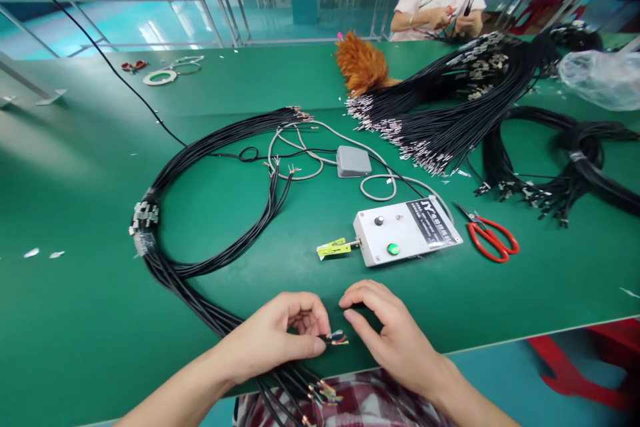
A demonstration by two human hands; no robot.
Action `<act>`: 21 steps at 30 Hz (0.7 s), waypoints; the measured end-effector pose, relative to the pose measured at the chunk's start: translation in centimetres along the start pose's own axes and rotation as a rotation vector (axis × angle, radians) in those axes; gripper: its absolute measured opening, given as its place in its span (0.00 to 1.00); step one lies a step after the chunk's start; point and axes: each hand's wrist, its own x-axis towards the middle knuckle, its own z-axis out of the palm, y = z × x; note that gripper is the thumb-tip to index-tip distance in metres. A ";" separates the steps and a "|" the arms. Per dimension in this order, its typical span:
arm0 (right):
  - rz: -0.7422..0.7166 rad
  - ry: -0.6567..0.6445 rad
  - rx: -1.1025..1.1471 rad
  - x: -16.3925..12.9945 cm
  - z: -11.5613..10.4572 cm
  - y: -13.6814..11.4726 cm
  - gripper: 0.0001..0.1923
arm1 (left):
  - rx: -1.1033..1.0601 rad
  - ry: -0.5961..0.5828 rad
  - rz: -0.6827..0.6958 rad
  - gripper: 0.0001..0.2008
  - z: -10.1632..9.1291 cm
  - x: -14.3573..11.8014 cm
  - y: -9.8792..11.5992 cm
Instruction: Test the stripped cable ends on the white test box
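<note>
My left hand pinches a black cable close to its stripped end, where thin coloured wires fan out to the right. My right hand is just right of those wires, thumb and fingers apart, holding nothing. Below my left wrist, more cable ends with bared coloured wires hang over the table edge above my lap. They belong to a looped bundle of black cables with metal connectors at its left. Beyond my hands lies a white control box with a green button and a yellow-green clip.
Red-handled scissors lie right of the box. Behind it are a grey pedal and its looped cord. Large black cable bundles and an orange duster fill the back right. Across the table a co-worker handles cables.
</note>
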 end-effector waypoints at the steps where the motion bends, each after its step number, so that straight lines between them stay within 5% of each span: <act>1: 0.005 0.002 0.012 0.1 0.0 0.0 0.06 | -0.038 0.004 -0.015 0.08 -0.1 0.0 0.0; 4: 0.047 -0.021 0.091 0.4 0.0 -0.3 0.07 | -0.114 0.063 -0.029 0.11 -0.1 0.0 0.1; 8: 0.109 -0.125 0.236 0.3 -0.1 -1.3 0.13 | 0.004 0.332 0.149 0.09 0.1 -0.4 0.7; 11: -0.027 -0.305 0.186 -0.2 0.1 -2.2 0.16 | 0.111 0.471 0.271 0.08 0.6 -0.6 1.2; 14: -0.097 -0.491 0.227 -0.2 0.4 -2.7 0.15 | 0.104 0.490 0.278 0.10 1.0 -0.4 1.2; 16: 0.026 -0.363 0.268 0.3 0.6 -2.7 0.11 | 0.083 0.479 0.267 0.12 1.2 -0.2 1.0; 18: 0.189 -0.077 0.297 1.3 0.6 -2.4 0.08 | 0.080 0.468 0.283 0.13 1.3 0.0 0.9; 21: 0.263 0.172 0.347 2.9 0.6 -1.8 0.07 | 0.114 0.479 0.318 0.13 1.3 0.0 0.9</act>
